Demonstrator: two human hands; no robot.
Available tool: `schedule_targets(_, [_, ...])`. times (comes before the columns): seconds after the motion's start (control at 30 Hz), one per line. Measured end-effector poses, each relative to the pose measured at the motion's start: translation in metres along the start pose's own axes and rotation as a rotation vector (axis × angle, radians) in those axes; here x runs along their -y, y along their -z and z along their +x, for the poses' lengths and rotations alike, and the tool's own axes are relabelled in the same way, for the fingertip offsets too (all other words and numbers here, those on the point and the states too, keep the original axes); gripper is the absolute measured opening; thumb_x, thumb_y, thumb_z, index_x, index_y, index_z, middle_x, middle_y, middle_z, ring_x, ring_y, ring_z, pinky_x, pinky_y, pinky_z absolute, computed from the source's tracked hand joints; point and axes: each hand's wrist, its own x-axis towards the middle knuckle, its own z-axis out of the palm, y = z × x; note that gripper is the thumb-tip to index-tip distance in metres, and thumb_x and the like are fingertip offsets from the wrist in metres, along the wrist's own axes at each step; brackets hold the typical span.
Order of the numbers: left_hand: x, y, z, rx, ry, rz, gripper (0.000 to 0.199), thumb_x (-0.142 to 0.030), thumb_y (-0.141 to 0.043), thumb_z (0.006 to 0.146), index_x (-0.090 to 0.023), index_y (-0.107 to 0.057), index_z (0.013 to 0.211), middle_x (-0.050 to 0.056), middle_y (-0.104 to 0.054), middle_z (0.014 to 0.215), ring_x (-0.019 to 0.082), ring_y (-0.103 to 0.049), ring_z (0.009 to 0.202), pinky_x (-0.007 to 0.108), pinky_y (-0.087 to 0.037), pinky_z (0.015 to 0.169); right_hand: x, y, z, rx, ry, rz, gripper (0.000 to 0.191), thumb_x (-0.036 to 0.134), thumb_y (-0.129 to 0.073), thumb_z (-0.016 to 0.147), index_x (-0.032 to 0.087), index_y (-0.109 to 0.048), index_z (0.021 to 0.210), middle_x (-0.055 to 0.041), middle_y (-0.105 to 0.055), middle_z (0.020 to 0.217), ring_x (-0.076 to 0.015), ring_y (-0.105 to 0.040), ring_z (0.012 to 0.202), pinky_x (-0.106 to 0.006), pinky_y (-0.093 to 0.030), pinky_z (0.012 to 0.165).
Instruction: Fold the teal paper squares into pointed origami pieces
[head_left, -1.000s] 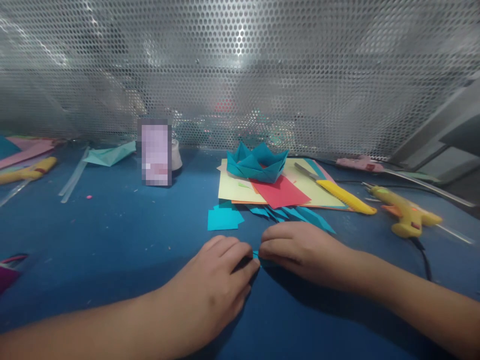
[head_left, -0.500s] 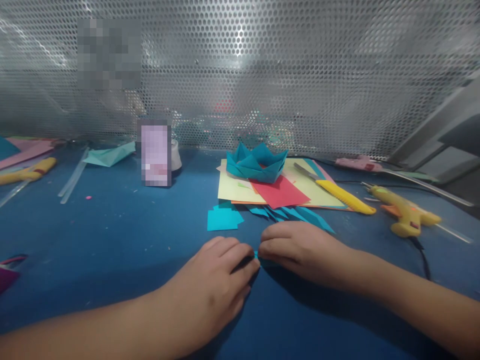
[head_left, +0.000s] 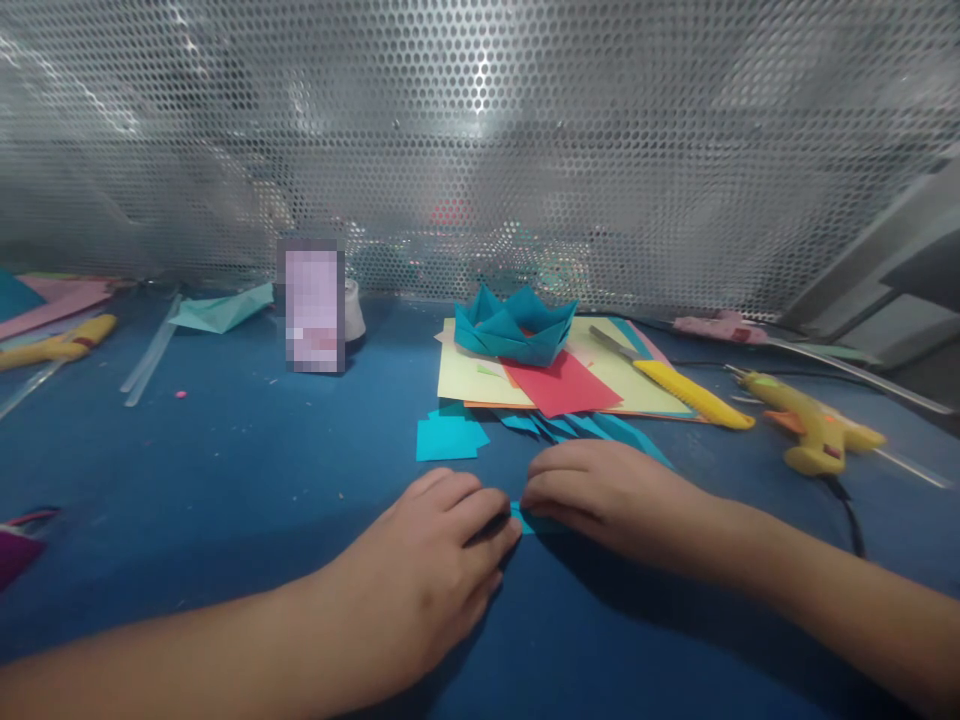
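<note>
A small blue paper piece (head_left: 528, 519) lies on the blue table between my hands, mostly covered by fingers. My left hand (head_left: 450, 560) has its fingers curled together and grips the paper's left end. From the other side, my right hand (head_left: 592, 495) presses closed fingers on the same paper. Just beyond are a few small blue paper squares (head_left: 447, 439) and several folded blue strips (head_left: 570, 426). A blue folded-paper ring with points (head_left: 516, 328) rests on stacked coloured sheets (head_left: 465, 375), beside a red paper (head_left: 564, 382).
A yellow cutter (head_left: 690, 393) lies on the sheets. Right of it are a yellow glue gun (head_left: 817, 420) with a cord and a pink one (head_left: 720, 326). Further left stand a blurred-out upright object (head_left: 315, 310) and a white spool (head_left: 352, 310). A perforated metal panel (head_left: 420, 120) rises behind.
My right hand has shifted slightly right, and more of the small blue paper shows between my hands. My left hand stays nearly in place.
</note>
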Motion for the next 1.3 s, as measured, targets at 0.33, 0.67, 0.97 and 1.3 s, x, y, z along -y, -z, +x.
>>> schedule_targets(0.33, [-0.002, 0.0, 0.0, -0.031, 0.011, -0.028, 0.029, -0.014, -0.046, 0.089, -0.013, -0.059, 0.115, 0.011, -0.059, 0.106, 0.026, -0.054, 0.098, 0.045, -0.05, 0.085, -0.002, -0.002, -0.003, 0.019, 0.17, -0.123, 0.04, 0.021, -0.029, 0.1, 0.016, -0.065, 0.084, -0.0062, -0.063, 0.077, -0.0163, -0.054, 0.069, -0.027, -0.04, 0.063])
schedule_targets(0.67, [-0.003, 0.003, 0.001, -0.032, -0.001, -0.025, 0.027, -0.014, -0.045, 0.09, -0.013, -0.06, 0.112, 0.011, -0.06, 0.105, 0.025, -0.053, 0.097, 0.044, -0.051, 0.083, 0.001, -0.002, -0.006, 0.058, 0.194, -0.191, 0.022, 0.013, -0.042, 0.094, 0.015, -0.063, 0.086, -0.0061, -0.063, 0.08, -0.0193, -0.054, 0.069, -0.03, -0.038, 0.063])
schedule_targets(0.97, [-0.001, 0.0, 0.001, 0.003, 0.01, -0.026, 0.024, -0.017, -0.045, 0.091, -0.014, -0.06, 0.11, 0.009, -0.061, 0.105, 0.025, -0.052, 0.096, 0.046, -0.048, 0.085, 0.008, -0.003, -0.002, 0.057, 0.041, -0.205, 0.015, 0.013, -0.051, 0.088, 0.018, -0.06, 0.078, -0.0041, -0.058, 0.076, -0.0173, -0.053, 0.064, -0.027, -0.033, 0.054])
schedule_targets(1.3, [-0.001, 0.004, 0.001, 0.05, 0.011, -0.023, 0.024, -0.018, -0.045, 0.092, -0.014, -0.059, 0.111, 0.009, -0.06, 0.106, 0.024, -0.051, 0.095, 0.045, -0.046, 0.086, 0.004, -0.005, -0.005, 0.078, 0.177, -0.276, 0.021, 0.01, -0.042, 0.092, 0.017, -0.058, 0.08, -0.0036, -0.057, 0.076, -0.0178, -0.048, 0.066, -0.029, -0.037, 0.059])
